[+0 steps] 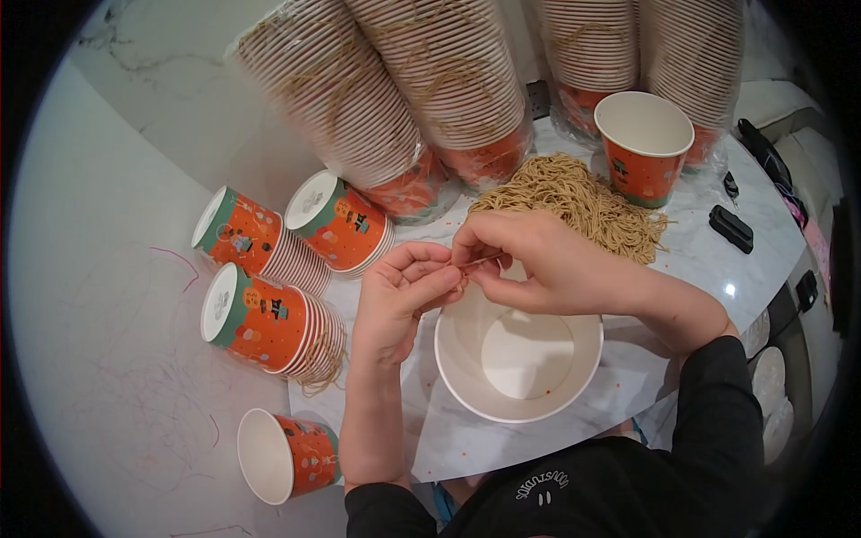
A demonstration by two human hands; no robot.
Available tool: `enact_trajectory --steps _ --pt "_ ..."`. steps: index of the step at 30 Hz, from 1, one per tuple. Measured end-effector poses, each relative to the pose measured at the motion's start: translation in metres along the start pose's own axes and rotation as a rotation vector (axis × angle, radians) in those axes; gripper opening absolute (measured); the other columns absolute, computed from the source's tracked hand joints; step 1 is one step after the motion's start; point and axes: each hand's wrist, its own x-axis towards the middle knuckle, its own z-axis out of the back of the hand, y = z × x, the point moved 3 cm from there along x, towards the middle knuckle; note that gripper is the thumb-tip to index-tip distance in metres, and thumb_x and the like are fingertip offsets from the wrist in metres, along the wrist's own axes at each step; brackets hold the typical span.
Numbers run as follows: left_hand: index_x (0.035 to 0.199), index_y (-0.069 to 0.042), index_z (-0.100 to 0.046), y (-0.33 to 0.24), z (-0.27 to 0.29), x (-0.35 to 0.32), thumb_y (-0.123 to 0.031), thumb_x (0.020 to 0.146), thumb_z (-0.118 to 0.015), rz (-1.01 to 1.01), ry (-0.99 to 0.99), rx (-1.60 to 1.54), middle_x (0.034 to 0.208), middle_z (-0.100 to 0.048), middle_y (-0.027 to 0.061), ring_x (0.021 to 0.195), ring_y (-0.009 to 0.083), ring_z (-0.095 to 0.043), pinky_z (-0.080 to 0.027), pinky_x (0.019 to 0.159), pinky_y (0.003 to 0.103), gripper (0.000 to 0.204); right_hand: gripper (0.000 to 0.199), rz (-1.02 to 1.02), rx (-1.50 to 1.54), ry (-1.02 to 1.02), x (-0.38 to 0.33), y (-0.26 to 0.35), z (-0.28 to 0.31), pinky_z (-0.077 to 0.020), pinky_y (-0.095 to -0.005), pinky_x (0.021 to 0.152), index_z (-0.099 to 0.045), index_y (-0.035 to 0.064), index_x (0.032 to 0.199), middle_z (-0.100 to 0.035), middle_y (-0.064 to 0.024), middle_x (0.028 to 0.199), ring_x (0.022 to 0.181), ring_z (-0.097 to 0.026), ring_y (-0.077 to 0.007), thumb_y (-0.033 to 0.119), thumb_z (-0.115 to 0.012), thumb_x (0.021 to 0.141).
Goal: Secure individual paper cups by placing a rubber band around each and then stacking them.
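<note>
Above the far rim of a large white paper bucket (457,363), my two hands meet. A thin tan string (482,261) runs between their fingertips. My left hand (395,291) pinches one part of it, thumb against fingers. On the other side, my right hand (534,255) also has its fingers closed on the string. The tips of the fingers partly hide the strand, so whether it is knotted I cannot tell. Just beyond my right hand lies a loose heap of tan strings (574,193). A few small orange specks show inside the bucket.
Wrapped stacks of paper buckets (341,99) stand at the back. Shorter orange stacks (269,323) lie sideways at left, near a single tipped bucket (309,453). An upright orange bucket (644,161) and a black oblong object (731,229) are on the marbled table (753,269) at right.
</note>
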Motion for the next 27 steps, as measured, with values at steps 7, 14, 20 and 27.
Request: enact_trajectory --steps 7,14,20,27 --pt "0.111 0.002 -0.063 0.002 -0.004 -0.001 0.0 0.092 -0.073 -0.019 -0.007 -0.038 0.099 -0.075 0.0132 0.084 0.0166 -0.074 -0.062 0.077 0.026 0.021 0.03 0.165 -0.224 0.009 -0.005 0.006 -0.009 -0.0529 -0.042 0.071 -0.057 0.0008 0.103 -0.057 -0.0129 0.101 0.085 -0.064 -0.0333 0.015 -0.076 0.085" --pt "0.108 0.001 -0.062 0.004 -0.008 -0.001 -0.001 0.094 -0.071 -0.025 -0.025 -0.037 0.098 -0.074 0.0117 0.084 0.0151 -0.073 -0.062 0.075 0.025 0.017 0.021 0.164 -0.294 -0.075 -0.006 0.0 -0.012 -0.055 -0.035 0.068 -0.063 0.0023 0.099 -0.059 -0.0095 0.097 0.079 -0.065 -0.0256 0.013 -0.078 0.087" --pt "0.107 -0.002 -0.061 0.004 -0.015 -0.002 -0.002 0.096 -0.067 -0.076 -0.083 -0.028 0.098 -0.074 0.0103 0.083 0.0142 -0.074 -0.063 0.074 0.025 0.012 0.018 0.136 -0.315 -0.125 -0.008 -0.001 -0.012 -0.0551 -0.0345 0.067 -0.065 0.0022 0.095 -0.06 -0.0095 0.097 0.077 -0.066 -0.0247 0.012 -0.077 0.087" --pt "0.106 0.001 -0.06 0.005 -0.022 -0.004 -0.001 0.095 -0.069 -0.125 -0.132 0.002 0.101 -0.071 0.0105 0.089 0.0148 -0.072 -0.062 0.078 0.026 0.015 0.014 0.101 -0.347 -0.133 -0.009 -0.001 -0.011 -0.055 -0.0344 0.067 -0.066 0.0017 0.092 -0.06 -0.0093 0.097 0.077 -0.066 -0.0246 0.009 -0.076 0.087"
